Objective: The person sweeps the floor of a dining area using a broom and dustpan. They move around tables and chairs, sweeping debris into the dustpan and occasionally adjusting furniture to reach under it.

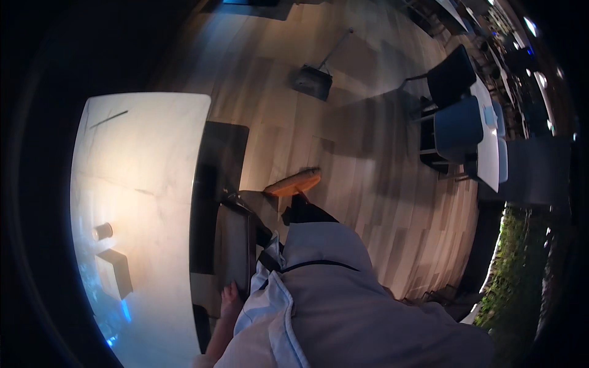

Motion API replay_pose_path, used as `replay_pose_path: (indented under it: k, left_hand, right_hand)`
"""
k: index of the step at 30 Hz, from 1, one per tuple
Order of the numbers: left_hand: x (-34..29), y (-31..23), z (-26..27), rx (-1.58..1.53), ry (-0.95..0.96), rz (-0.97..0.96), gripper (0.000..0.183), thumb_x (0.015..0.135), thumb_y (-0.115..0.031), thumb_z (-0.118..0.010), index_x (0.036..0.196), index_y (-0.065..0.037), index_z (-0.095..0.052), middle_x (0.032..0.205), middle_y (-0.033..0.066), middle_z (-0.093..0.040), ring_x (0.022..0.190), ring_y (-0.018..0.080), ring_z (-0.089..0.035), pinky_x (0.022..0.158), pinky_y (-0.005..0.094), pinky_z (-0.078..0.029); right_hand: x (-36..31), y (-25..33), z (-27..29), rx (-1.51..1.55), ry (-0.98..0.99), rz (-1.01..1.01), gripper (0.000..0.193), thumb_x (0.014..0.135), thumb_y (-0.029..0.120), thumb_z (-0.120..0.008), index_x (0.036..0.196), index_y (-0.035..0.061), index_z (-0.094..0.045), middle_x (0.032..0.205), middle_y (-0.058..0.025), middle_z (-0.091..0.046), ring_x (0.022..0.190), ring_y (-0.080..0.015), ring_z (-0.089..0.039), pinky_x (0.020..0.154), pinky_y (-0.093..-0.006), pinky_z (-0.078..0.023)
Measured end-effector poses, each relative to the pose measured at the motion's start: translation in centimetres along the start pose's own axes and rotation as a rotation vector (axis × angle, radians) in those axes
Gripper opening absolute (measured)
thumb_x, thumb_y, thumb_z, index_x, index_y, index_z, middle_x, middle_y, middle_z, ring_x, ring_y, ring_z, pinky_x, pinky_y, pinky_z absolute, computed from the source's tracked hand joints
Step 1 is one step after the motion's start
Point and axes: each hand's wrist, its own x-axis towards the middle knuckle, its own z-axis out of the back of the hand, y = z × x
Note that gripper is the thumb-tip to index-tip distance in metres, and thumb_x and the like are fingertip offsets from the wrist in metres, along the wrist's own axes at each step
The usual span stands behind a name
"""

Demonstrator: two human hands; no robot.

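Note:
My left hand is low beside the table, its fingers at the near edge of a dark chair and seemingly closed over it. That chair stands against the table's long side, partly covered by my clothing. An orange broom head with dark bristles rests on the floor just ahead of my feet. Only a short stretch of its handle shows before my trousers and light shirt hide it. My right hand is out of sight. Farther ahead, a dark long-handled dustpan stands on the floor.
At left, a pale marble-look table carries a box-like holder, a small cup-shaped container and a thin dark stick. Another dark chair lines its side. Blue chairs surround a white table at right. Greenery lies beyond.

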Motion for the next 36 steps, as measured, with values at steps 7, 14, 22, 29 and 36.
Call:
replay_pose_path:
  k: [7,14,22,29,36]
  left_hand:
    - [12.5,-3.1,11.6,-0.776,0.005,-0.058,0.037,0.084,-0.005,-0.069,0.119,0.001,-0.057,0.099,0.0073,-0.062,0.093,0.0146,-0.062,0.081,0.029,-0.052]
    - [21.2,-24.7,20.4,-0.719,-0.201,-0.309,0.017,0.092,0.004,-0.059,0.108,0.001,-0.062,0.1,0.0064,-0.062,0.092,0.0131,-0.062,0.085,0.0257,-0.05]
    - [26.4,-36.7,18.9,-0.314,-0.238,-0.197,0.011,0.086,-0.004,-0.066,0.096,-0.002,-0.069,0.089,0.0094,-0.069,0.078,0.0164,-0.068,0.071,0.0256,-0.053]
    - [32.0,-40.2,14.4,-0.243,-0.125,0.116,0.018,0.082,-0.005,-0.067,0.099,-0.002,-0.071,0.092,0.0124,-0.072,0.083,0.0204,-0.071,0.074,0.0304,-0.056]
    - [50.9,-48.1,14.0,0.01,0.131,-0.08,0.026,0.085,-0.023,-0.061,0.104,-0.01,-0.073,0.097,0.0136,-0.072,0.091,0.0289,-0.07,0.08,0.0389,-0.055]
  right_hand:
    - [8.4,2.9,1.5,0.489,-0.022,-0.054,0.028,0.092,0.027,-0.055,0.107,0.0059,-0.067,0.089,-0.0188,-0.069,0.083,-0.0357,-0.069,0.073,-0.0467,-0.056]
    - [25.0,7.7,22.4,0.394,-0.222,0.267,0.045,0.1,0.035,-0.041,0.1,-0.001,-0.067,0.082,-0.0226,-0.069,0.07,-0.0356,-0.07,0.064,-0.0451,-0.055]
    - [27.1,0.8,50.3,0.509,-0.231,0.229,0.058,0.1,0.047,-0.038,0.104,-0.0024,-0.069,0.101,-0.025,-0.069,0.093,-0.039,-0.068,0.082,-0.0482,-0.052]
    - [23.0,-21.7,58.5,0.742,0.051,0.118,0.054,0.097,0.049,-0.05,0.082,-0.0007,-0.061,0.061,-0.0087,-0.057,0.047,-0.0173,-0.051,0.043,-0.0348,-0.043]
    - [17.0,-34.1,71.2,0.693,0.007,-0.149,0.04,0.091,0.037,-0.066,0.092,-0.0024,-0.07,0.057,-0.0075,-0.057,0.04,-0.0138,-0.051,0.039,-0.0298,-0.043]
